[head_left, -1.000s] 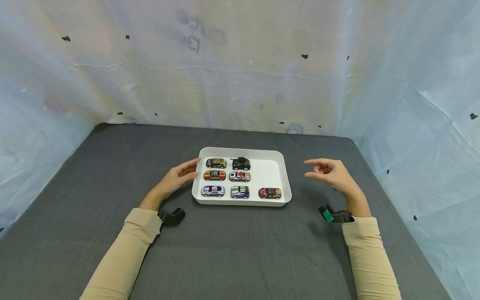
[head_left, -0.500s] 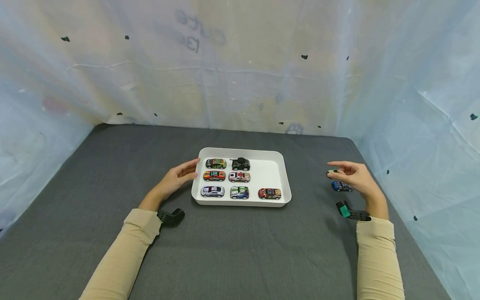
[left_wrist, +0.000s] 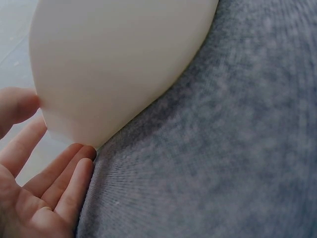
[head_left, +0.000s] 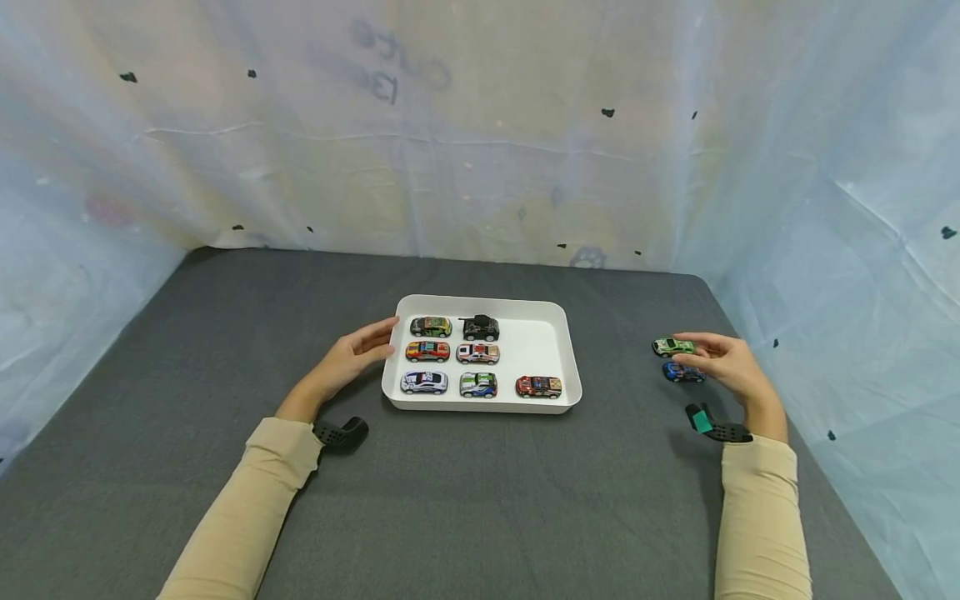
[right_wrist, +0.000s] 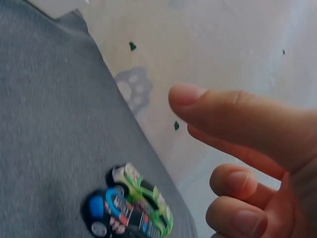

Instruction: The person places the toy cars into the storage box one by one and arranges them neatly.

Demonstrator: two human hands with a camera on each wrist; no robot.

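Note:
A white tray [head_left: 532,342] stands mid-table with several toy cars in it, among them a black toy tank [head_left: 481,327] and a red car [head_left: 538,387]. My left hand [head_left: 347,360] touches the tray's left end, fingers fairly straight; in the left wrist view its fingertips meet the tray's outer wall [left_wrist: 114,64]. On the right, a green toy car [head_left: 672,347] and a blue toy car [head_left: 682,372] stand side by side. My right hand [head_left: 723,364] hovers just above them, holding nothing; in the right wrist view its thumb and forefinger are extended and the other fingers bend loosely.
Dark grey cloth covers the table [head_left: 480,500]. Pale translucent sheeting [head_left: 480,167] hangs close behind the far edge and along both sides. Each wrist wears a black strap mount, such as the right one [head_left: 720,425].
My right hand has moved right, from beside the tray to the two toy cars, and the green car shows more fully now. My left hand has stayed at the tray.

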